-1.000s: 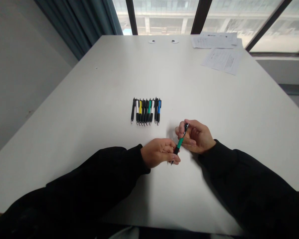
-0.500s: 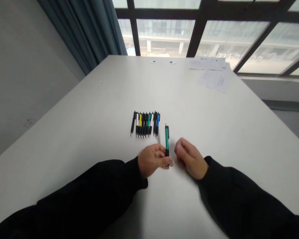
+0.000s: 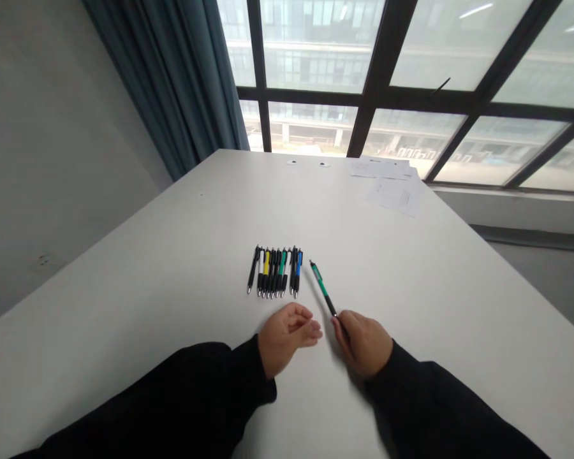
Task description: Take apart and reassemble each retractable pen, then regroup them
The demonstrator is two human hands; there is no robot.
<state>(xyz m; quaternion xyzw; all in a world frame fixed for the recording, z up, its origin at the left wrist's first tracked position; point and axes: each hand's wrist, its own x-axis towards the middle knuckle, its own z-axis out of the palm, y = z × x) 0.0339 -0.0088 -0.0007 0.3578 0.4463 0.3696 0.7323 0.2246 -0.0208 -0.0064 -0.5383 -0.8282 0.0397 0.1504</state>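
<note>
The green pen (image 3: 319,281) slants over the tabletop (image 3: 210,268), clicker end (image 3: 310,261) aimed at the far edge, leaning a bit left. Right hand (image 3: 363,342) has its dark grip end (image 3: 331,307) pinched; left hand (image 3: 287,338)'s loosely open nearby.

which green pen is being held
The green pen gripped by the right hand; the other green pen lies in the row of pens, untouched.
</note>
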